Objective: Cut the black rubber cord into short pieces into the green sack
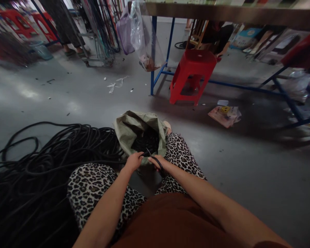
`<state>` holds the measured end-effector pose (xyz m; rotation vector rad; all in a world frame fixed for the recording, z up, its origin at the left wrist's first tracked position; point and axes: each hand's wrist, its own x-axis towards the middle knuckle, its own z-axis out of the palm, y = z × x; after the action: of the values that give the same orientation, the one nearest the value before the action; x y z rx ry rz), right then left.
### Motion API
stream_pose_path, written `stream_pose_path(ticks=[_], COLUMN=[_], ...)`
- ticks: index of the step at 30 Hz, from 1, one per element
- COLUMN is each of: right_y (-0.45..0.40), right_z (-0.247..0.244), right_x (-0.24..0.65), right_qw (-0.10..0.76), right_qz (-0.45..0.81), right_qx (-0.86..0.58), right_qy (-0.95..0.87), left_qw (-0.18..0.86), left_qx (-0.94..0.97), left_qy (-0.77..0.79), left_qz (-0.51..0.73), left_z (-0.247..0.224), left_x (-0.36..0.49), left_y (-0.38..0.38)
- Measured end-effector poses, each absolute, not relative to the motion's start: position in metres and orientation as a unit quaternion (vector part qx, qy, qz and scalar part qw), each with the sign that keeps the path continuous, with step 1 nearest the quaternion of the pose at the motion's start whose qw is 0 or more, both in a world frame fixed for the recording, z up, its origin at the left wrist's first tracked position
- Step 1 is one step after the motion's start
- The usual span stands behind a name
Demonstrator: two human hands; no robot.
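Black cord [114, 162] in L grip [134, 161] | scissors [159, 162] in R grip [166, 164] | nr sack [124, 132]

Passable: floor at right [248, 168] | Blocking: black cord heap [57, 155] left; sack [125, 133] ahead

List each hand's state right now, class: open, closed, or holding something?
Left hand: closed, holding a black cord.
Right hand: closed, holding scissors by the handles.

Dim light — soft glare on the floor [88, 98] — upper left smeared, probably motion.
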<state>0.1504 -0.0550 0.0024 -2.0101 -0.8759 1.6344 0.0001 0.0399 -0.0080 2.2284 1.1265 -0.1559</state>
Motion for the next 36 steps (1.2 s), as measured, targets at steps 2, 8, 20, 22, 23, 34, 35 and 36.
stream_pose_path(ticks=[2,8,20,22,23,34,35,36], right_y=[-0.055,-0.055,-0.056,-0.055,-0.055,-0.056,-0.057,-0.057], right_z=[0.002,-0.001,-0.008,-0.008,-0.009,0.003,0.005,0.007], right_x=[0.151,0.15,0.152,0.152,0.153,0.154,0.154,0.155], right_qw=[0.204,0.211,0.2,0.196,0.194,0.216,0.218,0.218], right_qz=[0.575,0.547,0.554,0.554,0.556,0.593,0.603,0.612], right_qx=[-0.725,-0.75,-0.735,-0.733,-0.732,-0.724,-0.713,-0.704], right_qy=[-0.32,-0.307,-0.335,-0.342,-0.344,-0.279,-0.283,-0.288], left_qw=[0.32,0.31,0.288,0.285,0.283,0.259,0.257,0.256], left_qx=[0.841,0.835,0.836,0.834,0.831,0.827,0.827,0.827], left_qy=[0.431,0.448,0.453,0.458,0.463,0.495,0.495,0.496], left_qz=[-0.062,-0.075,-0.116,-0.118,-0.12,-0.07,-0.067,-0.064], left_z=[-0.009,-0.011,-0.006,-0.004,-0.004,0.003,0.003,0.003], left_x=[0.0,-0.007,-0.008,-0.008,-0.008,-0.007,-0.007,-0.006], left_y=[0.04,0.041,0.041,0.041,0.041,0.043,0.043,0.044])
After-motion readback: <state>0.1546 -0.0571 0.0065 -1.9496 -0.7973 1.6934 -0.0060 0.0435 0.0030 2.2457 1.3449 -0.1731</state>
